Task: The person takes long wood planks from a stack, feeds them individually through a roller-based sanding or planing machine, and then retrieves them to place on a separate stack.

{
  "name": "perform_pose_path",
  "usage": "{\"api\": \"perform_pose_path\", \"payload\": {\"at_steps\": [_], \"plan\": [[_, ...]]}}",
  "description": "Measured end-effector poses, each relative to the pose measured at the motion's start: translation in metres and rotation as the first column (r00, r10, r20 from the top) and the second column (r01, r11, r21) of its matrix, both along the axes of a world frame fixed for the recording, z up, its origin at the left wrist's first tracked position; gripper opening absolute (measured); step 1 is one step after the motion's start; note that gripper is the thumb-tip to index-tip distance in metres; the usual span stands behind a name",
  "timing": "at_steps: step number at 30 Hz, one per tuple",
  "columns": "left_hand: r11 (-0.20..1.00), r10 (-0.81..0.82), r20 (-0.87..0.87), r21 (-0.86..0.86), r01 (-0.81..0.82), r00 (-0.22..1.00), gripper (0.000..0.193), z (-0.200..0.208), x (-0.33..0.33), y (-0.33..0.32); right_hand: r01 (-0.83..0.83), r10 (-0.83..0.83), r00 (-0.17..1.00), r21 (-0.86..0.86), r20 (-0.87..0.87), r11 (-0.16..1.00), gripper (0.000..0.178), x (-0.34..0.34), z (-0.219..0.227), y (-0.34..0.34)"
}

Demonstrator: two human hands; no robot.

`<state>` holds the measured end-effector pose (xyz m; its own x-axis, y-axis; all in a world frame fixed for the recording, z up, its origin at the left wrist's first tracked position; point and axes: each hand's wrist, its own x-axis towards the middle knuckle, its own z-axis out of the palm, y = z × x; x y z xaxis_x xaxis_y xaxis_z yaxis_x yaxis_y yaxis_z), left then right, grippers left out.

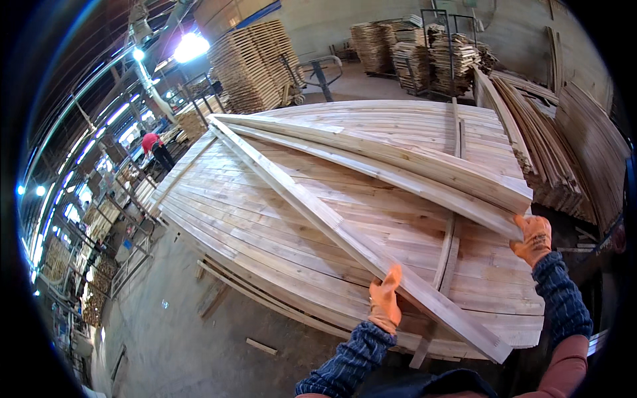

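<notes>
Long pale wooden beams lie slanting across a broad layer of planks [245, 229]. My left hand [385, 304], in an orange glove, holds the near edge of the left beam [312, 212]; its thumb points up along the side, and the other fingers are partly hidden. Over at the right, my gloved right hand [533, 240] is closed round the near end of a second beam [391, 171]. A thicker beam [438, 161] lies right alongside that one. At their far ends the beams come together, and toward me they spread apart.
Thin crosswise strips [446, 255] lie on the planks. Board stacks [255, 63] stand behind, near a metal cart handle [322, 76]. More boards [557, 156] lean at the right. A loose offcut [261, 346] is on the floor. Another person [156, 149] stands far left.
</notes>
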<state>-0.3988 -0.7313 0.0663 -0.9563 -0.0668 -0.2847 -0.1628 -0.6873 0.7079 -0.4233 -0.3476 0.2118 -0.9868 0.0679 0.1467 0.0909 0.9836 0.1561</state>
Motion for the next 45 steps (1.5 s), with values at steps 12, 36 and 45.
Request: {"api": "perform_pose_path", "payload": {"at_steps": [12, 36, 45], "plan": [[0.987, -0.095, -0.041, 0.126, 0.099, 0.995, 0.063, 0.024, -0.004, 0.006, 0.140, 0.219, 0.904, -0.736, 0.368, 0.662, 0.076, 0.112, -0.011, -0.052], [0.984, 0.045, 0.056, 0.169, -0.054, 0.997, 0.053, 0.057, 0.014, 0.012, 0.227, 0.387, 0.792, -0.816, 0.473, 0.532, 0.097, 0.168, 0.018, -0.092], [0.997, 0.059, 0.070, 0.041, -0.062, 0.996, 0.057, 0.057, 0.023, 0.003, 0.340, 0.424, 0.727, -0.820, 0.539, 0.460, 0.091, 0.168, 0.016, -0.049]]}}
